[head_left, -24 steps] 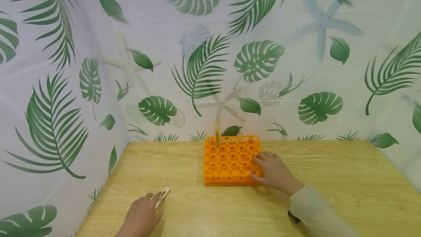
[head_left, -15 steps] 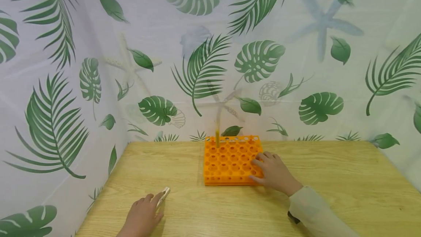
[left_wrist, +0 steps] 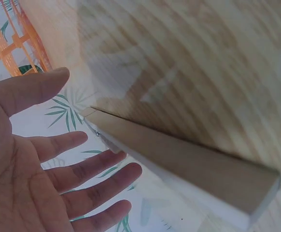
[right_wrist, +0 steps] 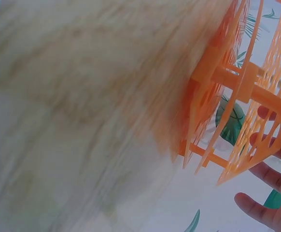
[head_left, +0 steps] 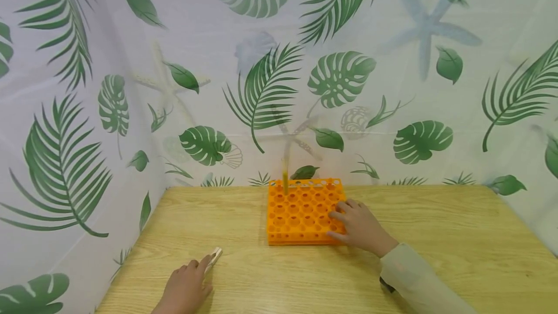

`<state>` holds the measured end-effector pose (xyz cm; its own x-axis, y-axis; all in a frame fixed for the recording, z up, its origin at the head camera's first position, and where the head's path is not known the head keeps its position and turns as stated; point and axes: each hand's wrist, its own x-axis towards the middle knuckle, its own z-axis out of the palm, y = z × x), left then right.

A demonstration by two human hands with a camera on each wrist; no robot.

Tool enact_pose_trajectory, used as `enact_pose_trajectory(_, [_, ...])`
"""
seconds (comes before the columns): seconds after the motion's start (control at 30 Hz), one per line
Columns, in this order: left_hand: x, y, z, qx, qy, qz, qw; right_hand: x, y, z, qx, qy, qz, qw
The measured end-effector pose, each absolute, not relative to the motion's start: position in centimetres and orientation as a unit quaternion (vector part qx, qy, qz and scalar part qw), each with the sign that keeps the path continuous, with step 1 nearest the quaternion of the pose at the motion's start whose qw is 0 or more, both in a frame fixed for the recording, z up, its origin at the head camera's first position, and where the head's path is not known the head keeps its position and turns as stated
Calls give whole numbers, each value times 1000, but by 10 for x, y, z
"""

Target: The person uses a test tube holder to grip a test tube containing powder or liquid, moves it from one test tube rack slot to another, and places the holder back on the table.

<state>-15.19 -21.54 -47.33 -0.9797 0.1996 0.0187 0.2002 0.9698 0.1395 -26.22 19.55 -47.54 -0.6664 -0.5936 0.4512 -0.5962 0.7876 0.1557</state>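
Note:
My left hand [head_left: 185, 287] lies low at the left, over a wooden test tube clamp [head_left: 213, 259]. In the left wrist view its fingers are loosely extended beside the clamp [left_wrist: 179, 159], which lies on the table and has a small metal part near its far end. An orange test tube rack [head_left: 301, 236] stands at the middle back. One test tube with yellow contents [head_left: 285, 183] is upright in its back left part. My right hand [head_left: 364, 227] rests on the rack's right end, thumb at the front; in the right wrist view, its spread fingers touch the perforated top of the rack [right_wrist: 256, 92].
The wood-grain table [head_left: 244, 285] reaches back to a white curtain with green leaves [head_left: 261, 86], close behind the rack. The curtain also bounds the left side. A pale sleeve [head_left: 423, 280] covers the right forearm, with something dark at the wrist.
The whole head view has shifted slightly to the left. Both hands, the rack and the clamp keep nearly the same places relative to each other.

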Motion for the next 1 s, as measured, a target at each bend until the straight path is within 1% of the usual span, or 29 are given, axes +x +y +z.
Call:
enact_pose_trajectory(0.17, [-151, -216, -475, -94, -992, -79, -10, -260, 195, -475, 312, -920, 3, 236])
enact_pose_trajectory(0.37, [-151, -218, -476, -98, -992, -76, -8, -261, 195, -475, 305, -924, 1, 232])
enact_pose_trajectory(0.53, [-152, -218, -476, -90, -994, -54, -15, -260, 196, -474, 308, -923, 0, 231])
enact_pose_trajectory(0.77, [-152, -219, -473, -65, -997, -28, -6, -261, 195, -474, 314, -920, 10, 233])
enact_pose_trajectory(1.0, [-152, -219, -471, -65, -997, -35, -9, -262, 196, -473, 307, -925, -10, 224])
